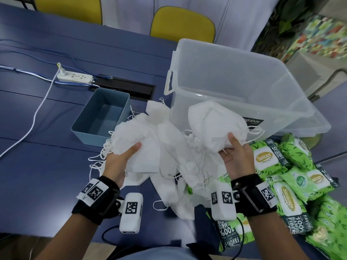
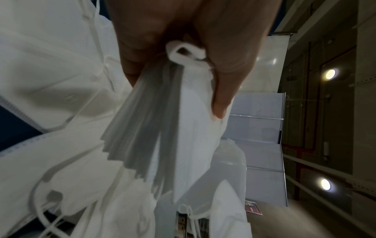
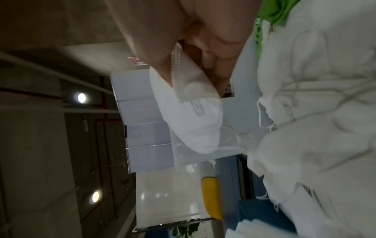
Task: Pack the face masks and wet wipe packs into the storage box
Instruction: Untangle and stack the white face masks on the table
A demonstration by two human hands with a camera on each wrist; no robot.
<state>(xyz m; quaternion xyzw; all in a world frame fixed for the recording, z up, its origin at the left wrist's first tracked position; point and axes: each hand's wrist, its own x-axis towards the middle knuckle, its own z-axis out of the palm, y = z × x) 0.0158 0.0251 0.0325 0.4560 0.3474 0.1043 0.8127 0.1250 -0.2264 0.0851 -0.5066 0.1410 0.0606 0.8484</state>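
A blue table (image 1: 47, 175) carried a clear storage box (image 1: 244, 87) at the far right. Near it lay a heap of white face masks (image 1: 169, 156), with green wipe packs (image 1: 293, 175) at the near right. The left hand (image 1: 120, 162) pinched a stack of masks (image 2: 183, 128). The right hand (image 1: 238, 158) gripped another bunch (image 1: 216, 124) just before the box, seemingly several masks.

Masks (image 1: 165, 147) before storage box (image 1: 244, 87), wipe packs (image 1: 293, 177) right, bin (image 1: 102, 117) left
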